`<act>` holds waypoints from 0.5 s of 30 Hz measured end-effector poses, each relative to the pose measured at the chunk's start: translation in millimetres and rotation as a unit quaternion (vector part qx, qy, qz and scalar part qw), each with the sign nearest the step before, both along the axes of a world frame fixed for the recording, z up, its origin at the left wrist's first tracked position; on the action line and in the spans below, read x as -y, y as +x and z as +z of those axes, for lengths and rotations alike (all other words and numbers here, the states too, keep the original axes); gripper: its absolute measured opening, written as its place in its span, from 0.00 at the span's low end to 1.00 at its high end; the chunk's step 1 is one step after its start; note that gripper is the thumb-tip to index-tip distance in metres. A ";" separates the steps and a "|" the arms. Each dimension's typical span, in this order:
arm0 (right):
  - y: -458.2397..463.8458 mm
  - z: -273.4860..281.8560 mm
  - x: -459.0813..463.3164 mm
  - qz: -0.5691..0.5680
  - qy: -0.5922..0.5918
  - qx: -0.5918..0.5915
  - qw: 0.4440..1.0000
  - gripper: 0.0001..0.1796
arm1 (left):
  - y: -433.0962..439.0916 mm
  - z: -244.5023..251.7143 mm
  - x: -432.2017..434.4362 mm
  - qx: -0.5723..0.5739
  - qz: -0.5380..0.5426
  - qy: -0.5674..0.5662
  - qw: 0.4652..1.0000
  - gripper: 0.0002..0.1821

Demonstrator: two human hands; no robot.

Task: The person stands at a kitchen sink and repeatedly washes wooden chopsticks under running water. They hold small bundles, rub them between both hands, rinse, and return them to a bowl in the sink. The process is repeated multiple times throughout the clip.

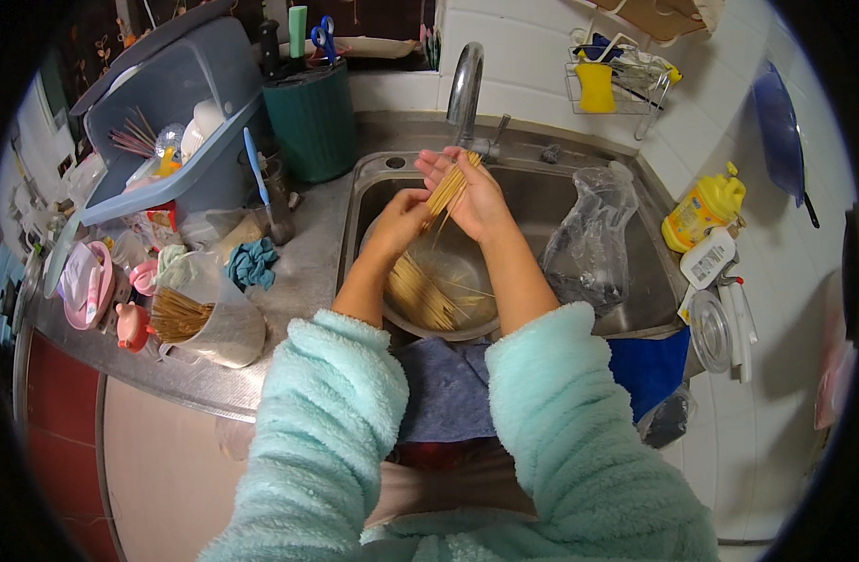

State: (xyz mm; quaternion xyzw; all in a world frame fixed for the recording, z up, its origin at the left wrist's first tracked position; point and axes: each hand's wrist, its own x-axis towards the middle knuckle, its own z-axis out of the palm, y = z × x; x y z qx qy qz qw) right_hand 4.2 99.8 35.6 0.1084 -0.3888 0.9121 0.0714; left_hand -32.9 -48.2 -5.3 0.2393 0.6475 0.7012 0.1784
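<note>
A bundle of thin wooden sticks lies slanted across the palm of my right hand, below the faucet. The fingers of my left hand close on the lower end of that bundle. Under my hands, a round metal bowl stands in the left basin of the steel sink, with more wooden sticks in it and what looks like water. The chrome faucet arches above the bundle; whether water runs from it, I cannot tell.
Crumpled clear plastic lies in the sink's right part. On the left counter are a plastic pitcher holding brown sticks, a teal cloth, a green knife holder and a blue dish bin. Yellow and white bottles stand at right.
</note>
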 end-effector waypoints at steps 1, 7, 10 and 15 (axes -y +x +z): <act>0.4 1.0 -1.0 -0.021 0.005 0.016 1.000 0.13 | 1.9 -2.4 0.6 -0.030 -0.051 -0.013 0.998 0.17; -0.6 -0.4 -0.9 -0.055 0.029 0.057 0.996 0.14 | 13.7 -2.2 4.6 0.087 -0.189 -0.022 0.978 0.14; 1.6 0.7 0.7 -0.041 0.071 0.029 0.996 0.16 | 11.2 0.3 5.1 0.116 -0.228 -0.015 0.967 0.11; 10.7 3.7 1.4 0.002 0.276 0.127 0.953 0.17 | 4.5 -8.3 -2.4 0.048 -0.187 -0.025 0.981 0.08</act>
